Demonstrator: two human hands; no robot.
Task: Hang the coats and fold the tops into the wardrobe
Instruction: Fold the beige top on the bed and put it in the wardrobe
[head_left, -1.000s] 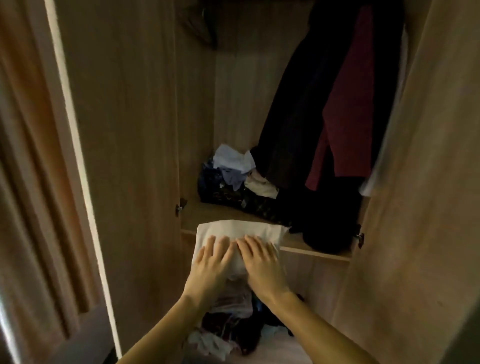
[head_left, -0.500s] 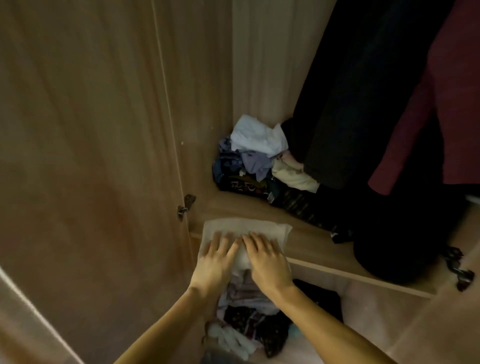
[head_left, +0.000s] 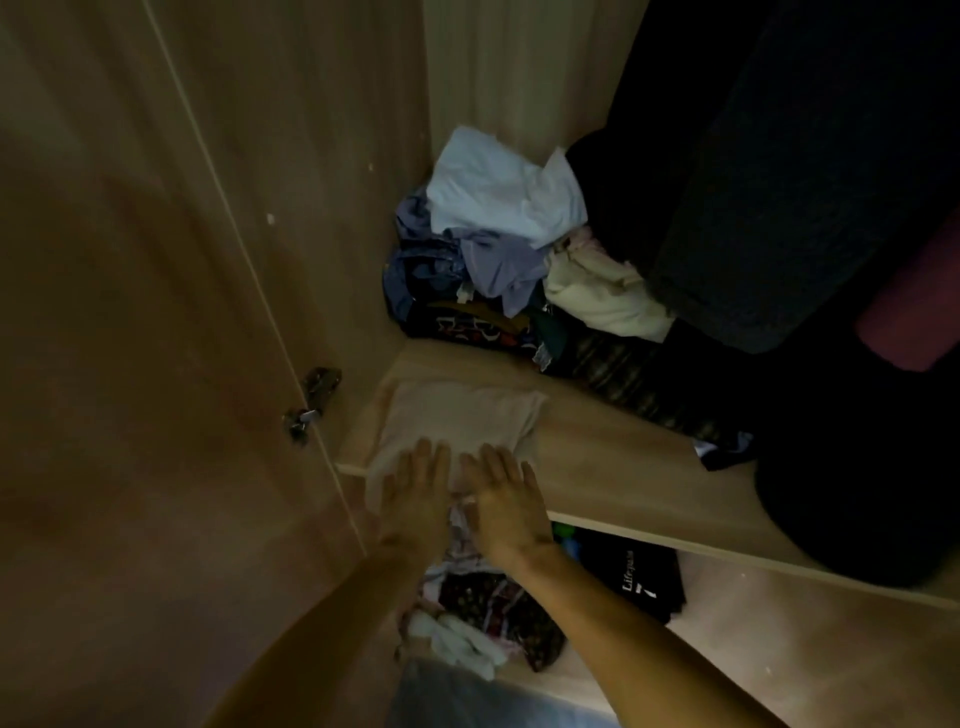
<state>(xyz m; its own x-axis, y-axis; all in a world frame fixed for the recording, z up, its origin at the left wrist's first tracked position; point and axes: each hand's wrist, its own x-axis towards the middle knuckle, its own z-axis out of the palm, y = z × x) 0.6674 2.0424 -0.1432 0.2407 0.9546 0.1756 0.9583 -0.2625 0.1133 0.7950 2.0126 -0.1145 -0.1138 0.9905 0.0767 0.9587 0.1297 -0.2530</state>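
Wardrobe door (head_left: 156, 364) open at left. Folded pale top (head_left: 457, 421) lies on shelf (head_left: 623, 467) front-left; left hand (head_left: 415, 499) and right hand (head_left: 506, 501) flat on its near edge, fingers extended, gripping nothing. Unfolded heap (head_left: 498, 249) behind, dark coats (head_left: 779, 182) hanging right: folding judged unfinished

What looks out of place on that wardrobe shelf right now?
The crumpled clothes pile in the back left corner is unfolded, and the folded white top under both hands overhangs the shelf front edge.
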